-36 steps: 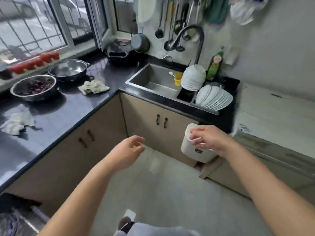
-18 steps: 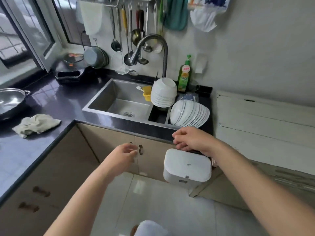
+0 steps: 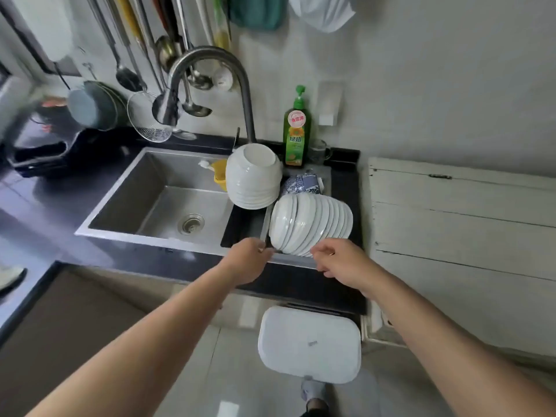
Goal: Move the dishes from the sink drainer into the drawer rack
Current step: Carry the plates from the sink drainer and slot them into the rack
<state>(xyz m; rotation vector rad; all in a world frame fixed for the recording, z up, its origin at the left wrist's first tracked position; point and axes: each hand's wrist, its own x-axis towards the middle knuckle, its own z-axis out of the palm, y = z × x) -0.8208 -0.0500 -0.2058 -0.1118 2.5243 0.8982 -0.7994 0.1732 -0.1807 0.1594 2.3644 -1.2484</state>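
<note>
Both hands reach toward the sink drainer (image 3: 240, 227) in the middle of the frame. The left hand (image 3: 245, 261) is at the front rim of the drainer, just left of the row of white plates (image 3: 311, 225); its fingers are curled and turned away from the camera, so I cannot tell if it holds something. The right hand (image 3: 341, 261) is just below the lower edge of the plates, with fingers loosely bent and nothing in them; whether the fingertips touch the plates is not clear.

The plates stand on edge, leaning one against another, at the right side of the drainer. Behind them to the left, a stack of white bowls (image 3: 254, 176) lies upside down. A blue patterned bowl (image 3: 301, 185) is behind the plates. A green bottle of dish soap (image 3: 296, 136) stands at the wall, beside the faucet (image 3: 207, 76). The steel sink (image 3: 162, 203) is to the left of the drainer, set in the dark table (image 3: 33, 212). A white lidded bin (image 3: 310, 344) stands on the floor in the lower middle of the frame.
</note>
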